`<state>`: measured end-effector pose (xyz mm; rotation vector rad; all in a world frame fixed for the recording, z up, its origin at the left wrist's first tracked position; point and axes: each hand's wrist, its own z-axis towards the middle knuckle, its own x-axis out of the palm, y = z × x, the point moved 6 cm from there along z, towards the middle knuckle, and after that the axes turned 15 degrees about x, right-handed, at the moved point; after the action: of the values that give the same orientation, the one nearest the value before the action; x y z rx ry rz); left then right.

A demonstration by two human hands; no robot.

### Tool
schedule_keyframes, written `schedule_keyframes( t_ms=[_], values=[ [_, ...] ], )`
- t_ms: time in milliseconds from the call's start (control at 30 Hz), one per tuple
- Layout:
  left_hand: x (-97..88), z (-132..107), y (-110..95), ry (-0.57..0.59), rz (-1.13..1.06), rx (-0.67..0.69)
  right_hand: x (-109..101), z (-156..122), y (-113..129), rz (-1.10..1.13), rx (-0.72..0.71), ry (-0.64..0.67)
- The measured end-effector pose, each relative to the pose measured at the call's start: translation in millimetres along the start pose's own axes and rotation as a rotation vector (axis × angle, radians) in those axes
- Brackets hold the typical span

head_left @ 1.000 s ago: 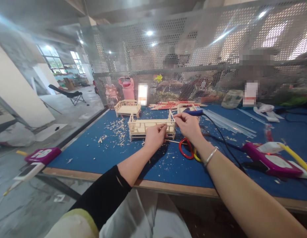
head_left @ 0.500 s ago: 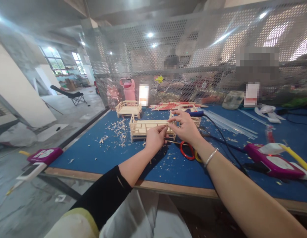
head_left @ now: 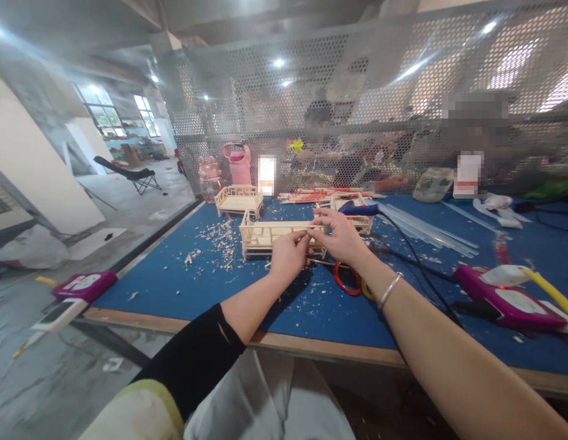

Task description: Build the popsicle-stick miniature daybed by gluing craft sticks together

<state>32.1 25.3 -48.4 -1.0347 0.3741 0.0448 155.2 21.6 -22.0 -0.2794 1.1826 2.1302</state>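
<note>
In front of me on the blue table stands a small model bench point(head_left: 257, 239) made of pale wooden sticks, with railings. Both hands meet at its right end. My left hand point(head_left: 289, 253) is closed in a pinch at the front rail; whatever lies between its fingertips is too small to make out. My right hand point(head_left: 339, 235) has its fingers curled over the right corner post, thumb and fingertips pressed at the bench. Just below the right hand lie scissors with red and yellow handles point(head_left: 346, 281), partly hidden by the wrist.
Behind stand a second model bench point(head_left: 240, 200) and another stick frame point(head_left: 364, 219), with a blue glue gun point(head_left: 361, 209) beside it. Clear glue sticks point(head_left: 425, 229) and a purple power strip point(head_left: 508, 299) lie right. Wood scraps point(head_left: 224, 244) litter the left. Mesh point(head_left: 247, 91) rises behind.
Almost nothing differs. Both hands stay at the bench's right end, and the whole view has shifted very slightly.
</note>
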Motion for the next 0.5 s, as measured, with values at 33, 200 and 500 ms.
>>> schedule_keyframes(
  t_ms=[33,200,500],
  values=[
    [0.2,0,0,0.005,0.013,0.007,0,0,0,0.003,0.005,0.002],
    [-8.2,-5,-13,0.047,0.205,0.082,1,1,2,0.001,0.009,0.025],
    [-57.1,38,-72,-0.030,0.354,0.362,2,1,1,0.004,0.032,0.025]
  ],
)
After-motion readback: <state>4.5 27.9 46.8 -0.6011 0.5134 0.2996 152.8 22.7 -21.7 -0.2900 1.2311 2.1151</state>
